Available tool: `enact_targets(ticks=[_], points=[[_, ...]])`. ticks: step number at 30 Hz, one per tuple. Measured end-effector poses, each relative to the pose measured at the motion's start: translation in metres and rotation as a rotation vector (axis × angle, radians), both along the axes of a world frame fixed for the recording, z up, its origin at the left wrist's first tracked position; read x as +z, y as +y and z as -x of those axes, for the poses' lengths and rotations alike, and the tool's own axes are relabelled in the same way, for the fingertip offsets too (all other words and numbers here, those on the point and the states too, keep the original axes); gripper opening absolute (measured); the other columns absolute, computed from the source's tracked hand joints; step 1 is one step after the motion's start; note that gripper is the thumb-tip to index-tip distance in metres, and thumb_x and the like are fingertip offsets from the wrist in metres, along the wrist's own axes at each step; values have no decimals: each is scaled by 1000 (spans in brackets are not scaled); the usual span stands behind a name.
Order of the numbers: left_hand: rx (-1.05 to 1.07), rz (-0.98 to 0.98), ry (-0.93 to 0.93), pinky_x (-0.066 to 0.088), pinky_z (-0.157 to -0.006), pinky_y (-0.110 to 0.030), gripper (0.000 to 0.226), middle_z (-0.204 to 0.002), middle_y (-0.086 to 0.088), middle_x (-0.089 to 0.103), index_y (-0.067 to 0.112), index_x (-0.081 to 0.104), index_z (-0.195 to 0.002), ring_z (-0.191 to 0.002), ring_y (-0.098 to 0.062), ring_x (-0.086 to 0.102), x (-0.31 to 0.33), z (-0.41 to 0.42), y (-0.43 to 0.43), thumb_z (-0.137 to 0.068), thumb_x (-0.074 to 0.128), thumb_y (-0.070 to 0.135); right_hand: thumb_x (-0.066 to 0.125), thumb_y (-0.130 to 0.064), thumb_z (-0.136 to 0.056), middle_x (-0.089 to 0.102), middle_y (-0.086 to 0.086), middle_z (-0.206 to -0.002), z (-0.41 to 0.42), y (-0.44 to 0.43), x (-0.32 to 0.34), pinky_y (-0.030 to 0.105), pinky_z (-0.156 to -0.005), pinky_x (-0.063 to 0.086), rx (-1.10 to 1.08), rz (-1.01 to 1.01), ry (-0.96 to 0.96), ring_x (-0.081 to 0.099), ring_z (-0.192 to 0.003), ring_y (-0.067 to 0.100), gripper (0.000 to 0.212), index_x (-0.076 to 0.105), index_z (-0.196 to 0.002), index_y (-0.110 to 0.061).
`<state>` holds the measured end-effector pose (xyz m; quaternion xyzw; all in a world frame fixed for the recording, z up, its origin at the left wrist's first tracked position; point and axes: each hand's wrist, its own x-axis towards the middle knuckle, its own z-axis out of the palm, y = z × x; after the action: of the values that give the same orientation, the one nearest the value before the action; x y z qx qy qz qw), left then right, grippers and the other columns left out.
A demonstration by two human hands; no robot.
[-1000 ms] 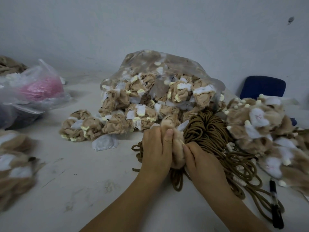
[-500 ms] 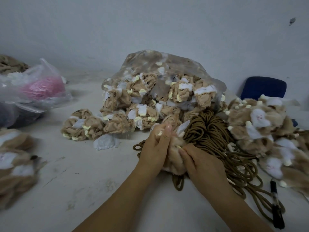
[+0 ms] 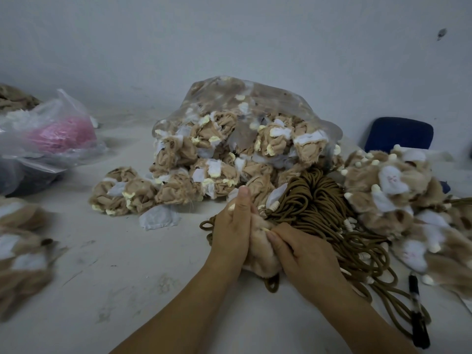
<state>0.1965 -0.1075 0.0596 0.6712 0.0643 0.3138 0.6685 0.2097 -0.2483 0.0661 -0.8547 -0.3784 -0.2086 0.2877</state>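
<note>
A small tan plush piece sits between my two hands on the white table. My left hand grips its left side, thumb pointing up and away. My right hand pinches its right side with curled fingers. Most of the piece is hidden by my hands. A bundle of brown cords with white end beads lies right behind and under my right hand.
A clear bag of inside-out tan plush pieces lies behind, some spilled at its left. Finished plush toys pile up at right, more blurred ones at left. A black pen, a pink-filled plastic bag, a blue chair.
My left thumb has straightened and lifted upward along the plush piece. My right fingers have shifted slightly on its right side. The plush piece stays in the same spot.
</note>
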Motion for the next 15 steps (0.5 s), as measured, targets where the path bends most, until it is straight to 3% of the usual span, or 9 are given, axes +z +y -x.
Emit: enact_targets(ticks=[3,5,7,10,12,15], points=[[2,44,-10,42,-48,-12,63,-47,9,56,31,58,-53,-48,1,55,1,2,-7,-82,32,80,38,-46,-95,45,-23,-60,4,5,-4,10,-58,35,-14,-4,102,49,-60,-5,18,45,-80,-38],[4,58,-11,40,-46,-18,64,-46,8,50,27,53,-50,-46,-4,50,1,3,-12,-78,35,81,41,-37,-98,47,-22,-60,5,7,-7,14,-55,34,-22,-22,144,49,-59,-2,21,41,-78,-42],[7,46,-4,38,-46,-25,72,-46,1,45,16,48,-49,-46,-13,45,0,5,-14,-81,36,79,42,-33,-98,46,-19,-58,4,9,-8,16,-54,29,-34,-18,169,45,-56,0,27,37,-73,-44],[22,48,-26,39,-48,-29,73,-50,-8,47,0,44,-58,-50,-19,46,-2,6,-16,-85,40,68,34,-41,-96,44,-21,-59,2,10,-8,15,-54,29,-37,-1,154,44,-56,-2,16,45,-84,-40],[62,68,-42,42,-50,-20,63,-52,2,52,5,48,-62,-51,-9,51,0,5,-13,-85,44,64,32,-48,-92,44,-24,-59,1,11,-8,11,-53,30,-45,1,129,45,-57,-4,19,49,-89,-40],[97,103,-72,45,-52,-12,47,-56,12,58,16,54,-71,-54,1,55,2,3,-6,-82,48,61,29,-56,-96,45,-24,-57,1,7,-7,10,-53,32,-33,-11,129,49,-61,-10,26,44,-81,-42]])
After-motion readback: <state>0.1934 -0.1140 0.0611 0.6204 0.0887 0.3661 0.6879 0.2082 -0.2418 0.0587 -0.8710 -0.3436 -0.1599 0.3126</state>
